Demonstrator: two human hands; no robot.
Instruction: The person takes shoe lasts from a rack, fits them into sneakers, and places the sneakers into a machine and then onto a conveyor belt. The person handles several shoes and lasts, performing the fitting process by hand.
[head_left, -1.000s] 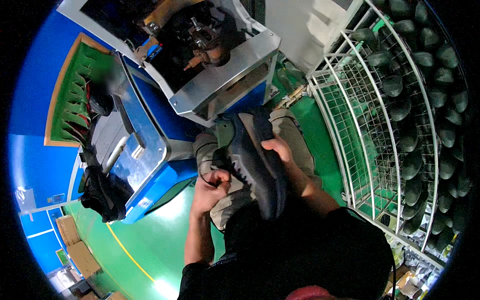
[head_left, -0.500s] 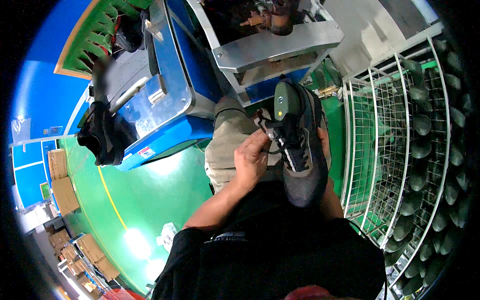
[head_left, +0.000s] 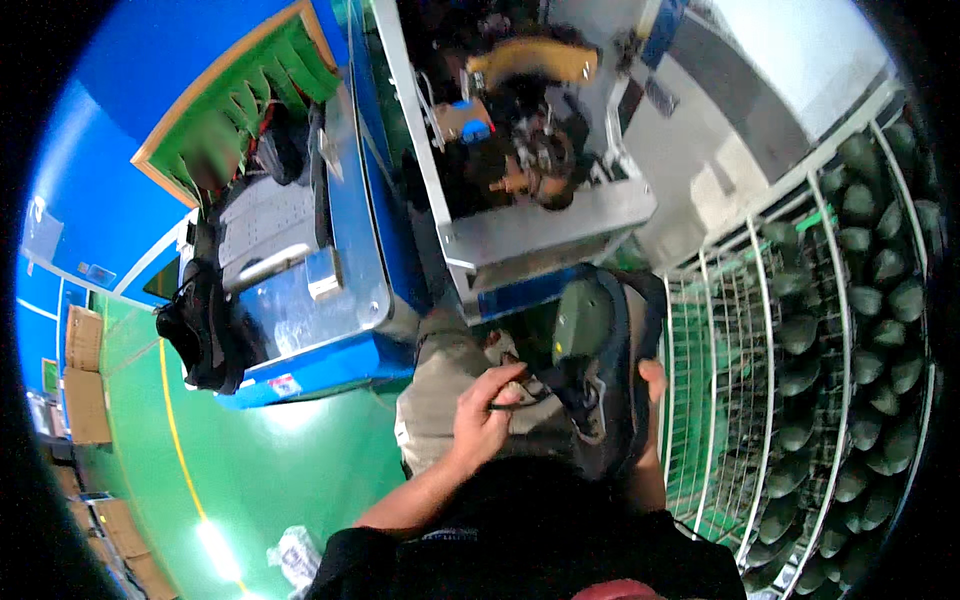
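A dark grey and black lace-up shoe [head_left: 632, 340] lies over my lap with its toe toward me. A green shoe last [head_left: 583, 318] fills its opening. My right hand [head_left: 650, 400] grips the shoe along its right side, most of the fingers hidden behind it. To the left of the laces, my left hand [head_left: 488, 408] is closed in a pinch on a dark shoelace [head_left: 505, 406]. A pale and brown piece [head_left: 512, 362] by those fingertips is too blurred to make out.
On the right stands a white wire rack [head_left: 765, 350] holding several green lasts [head_left: 790, 440]. A metal-framed machine [head_left: 545, 225] is ahead. Left of it, a blue conveyor [head_left: 375, 250] carries a black shoe [head_left: 195, 335] at its near corner. A clear plastic bag [head_left: 295, 558] lies on the floor.
My left hand has drawn back from the laces, leftward. The shoe has tipped, showing more of its right side. The whole view has shifted, so the machine and rack appear lower.
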